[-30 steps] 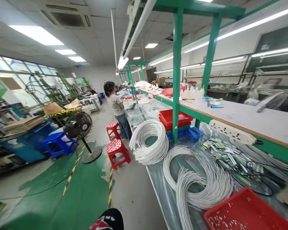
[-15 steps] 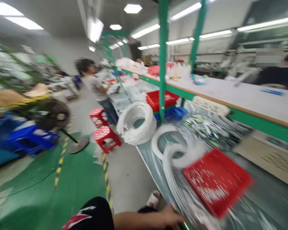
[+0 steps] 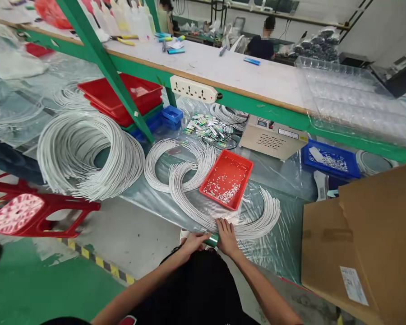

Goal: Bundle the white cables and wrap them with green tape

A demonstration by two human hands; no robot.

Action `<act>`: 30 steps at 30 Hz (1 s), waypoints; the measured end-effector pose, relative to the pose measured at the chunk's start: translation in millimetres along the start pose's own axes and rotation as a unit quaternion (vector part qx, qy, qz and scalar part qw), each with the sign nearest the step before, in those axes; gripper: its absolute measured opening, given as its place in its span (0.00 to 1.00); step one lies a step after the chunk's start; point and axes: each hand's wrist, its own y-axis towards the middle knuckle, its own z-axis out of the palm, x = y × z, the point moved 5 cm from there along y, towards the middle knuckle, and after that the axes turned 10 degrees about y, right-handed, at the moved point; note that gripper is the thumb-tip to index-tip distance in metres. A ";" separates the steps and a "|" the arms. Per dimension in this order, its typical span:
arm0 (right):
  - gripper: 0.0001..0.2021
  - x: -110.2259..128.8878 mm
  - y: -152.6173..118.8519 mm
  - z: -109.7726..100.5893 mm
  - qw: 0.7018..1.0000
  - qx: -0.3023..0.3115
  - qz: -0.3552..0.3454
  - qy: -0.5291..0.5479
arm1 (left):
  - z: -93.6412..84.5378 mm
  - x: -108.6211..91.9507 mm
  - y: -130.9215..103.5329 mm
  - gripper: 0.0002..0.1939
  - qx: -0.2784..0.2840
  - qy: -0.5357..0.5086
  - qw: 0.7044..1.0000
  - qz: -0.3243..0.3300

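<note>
Apparently steadying curved white cables (image 3: 247,231) at green bench (image 3: 291,239)'s near edge with right hand (image 3: 228,239) atop, left hand (image 3: 194,243) against shiny green cylinder (image 3: 212,240), both grips unclear, next likely needing even pressure.

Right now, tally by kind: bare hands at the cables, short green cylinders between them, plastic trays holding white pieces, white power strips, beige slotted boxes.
Bare hands (left hand, right hand): 2
Green cylinder: 1
Trays (red tray, blue tray): 2
Power strip: 1
Beige box: 1
Total: 7
</note>
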 end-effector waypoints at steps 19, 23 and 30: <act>0.35 -2.6 24.3 0.0 0.999 -0.006 -0.010 -0.044 | 2.4 -1.4 5.6 0.26 0.014 -0.029 0.999 -0.026; 0.31 -0.2 35.5 -1.1 0.998 0.012 -0.002 -0.064 | 2.1 -1.5 4.2 0.26 0.013 -0.026 0.999 -0.029; 0.24 2.0 55.7 3.1 0.995 0.046 -0.003 -0.090 | -2.7 3.2 5.5 0.26 -0.005 -0.028 0.999 -0.044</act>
